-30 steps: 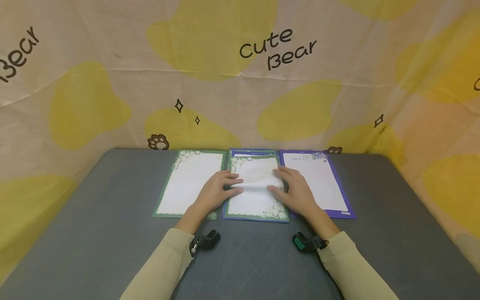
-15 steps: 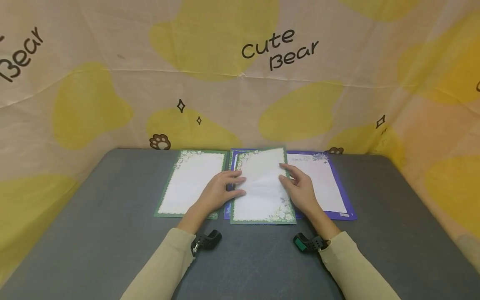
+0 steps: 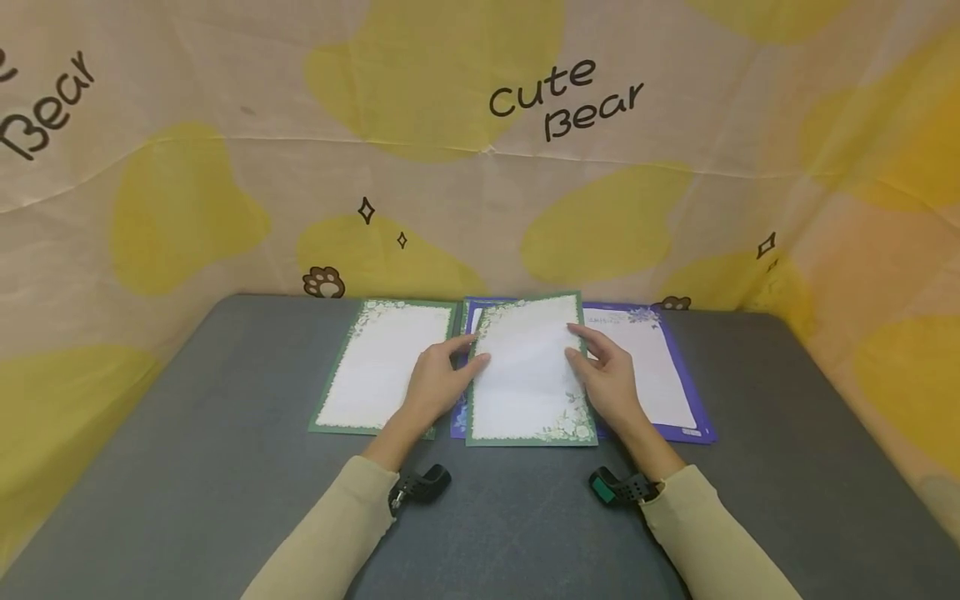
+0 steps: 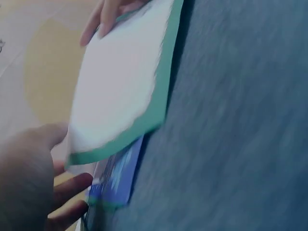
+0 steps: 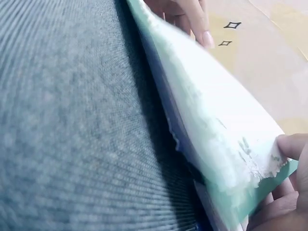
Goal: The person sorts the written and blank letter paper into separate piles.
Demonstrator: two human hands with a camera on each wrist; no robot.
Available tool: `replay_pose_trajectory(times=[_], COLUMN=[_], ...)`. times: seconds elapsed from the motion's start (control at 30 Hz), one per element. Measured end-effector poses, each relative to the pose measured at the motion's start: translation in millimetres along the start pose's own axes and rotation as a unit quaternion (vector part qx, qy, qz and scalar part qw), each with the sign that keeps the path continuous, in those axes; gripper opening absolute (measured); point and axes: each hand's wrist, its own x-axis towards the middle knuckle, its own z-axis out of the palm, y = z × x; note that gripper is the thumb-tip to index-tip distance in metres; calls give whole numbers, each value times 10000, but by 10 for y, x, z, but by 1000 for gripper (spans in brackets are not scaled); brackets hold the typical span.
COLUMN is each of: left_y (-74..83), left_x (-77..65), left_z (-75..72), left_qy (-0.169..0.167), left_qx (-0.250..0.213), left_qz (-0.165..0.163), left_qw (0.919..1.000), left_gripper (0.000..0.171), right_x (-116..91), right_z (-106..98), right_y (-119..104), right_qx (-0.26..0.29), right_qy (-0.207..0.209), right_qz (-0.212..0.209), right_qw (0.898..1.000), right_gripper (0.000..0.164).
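A white sheet of letter paper [image 3: 528, 375] with a green floral border stands slightly raised over a purple-bordered sheet [image 3: 459, 417] in the middle of the table. My right hand [image 3: 611, 379] pinches its right edge; in the right wrist view the thumb [image 5: 291, 144] lies on top and the fingers go beneath. At the left edge is my left hand [image 3: 438, 379], thumb and forefinger parted there. In the left wrist view that thumb [image 4: 55, 132] meets the paper's edge, while the other fingers spread below it.
Another green-bordered sheet [image 3: 375, 375] lies on the left, partly under my left arm. Purple-bordered paper [image 3: 663, 392] lies on the right, partly behind my right hand. A patterned cloth [image 3: 420, 183] hangs beyond the grey table's [image 3: 225, 458] far edge.
The top green-bordered sheet has come up and shifted right, baring purple paper beneath its left side. My left fingers have drawn back from its face to its left edge; my right hand has moved slightly right.
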Motion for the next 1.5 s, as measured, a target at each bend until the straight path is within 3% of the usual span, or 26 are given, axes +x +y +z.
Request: replay_pose_trajectory(times=[0.17,0.4,0.57,0.87,1.07,1.3,1.5], left_y=[49,54,73,130,169,190,182], left_x=[-24,-47,-51,-25,-16,33,55], left_z=[35,2,-21,-58,-219,-501,-801], left_qy=[183,366,370,118,-164,-295,-465], left_qx=[-314,-1329,-1524,-1029,-801,-557,-243], left_qz=[53,247,309,604,512,264,139], left_qw=[9993,9901,9871,9928,9953,9977,9985], left_gripper=[43,35,37,43,48,52,48], right_x=[-38,-10,-1,-44,-54,-21,37], right_z=[-5,36,32,24,77,163,315], right_y=[-62,-60,-77,-180,-254,-425,-564], right_qx=[88,278,75,-1048,-1665,-1419,-1169], right_qy=[38,78,42,322,457,246,-120], right_qz=[12,-6,57,290,18,-329,-274], right_qw=[10000,9996,9999,9935,9850,9890,9927], right_gripper=[43,43,44,41,39,40,41])
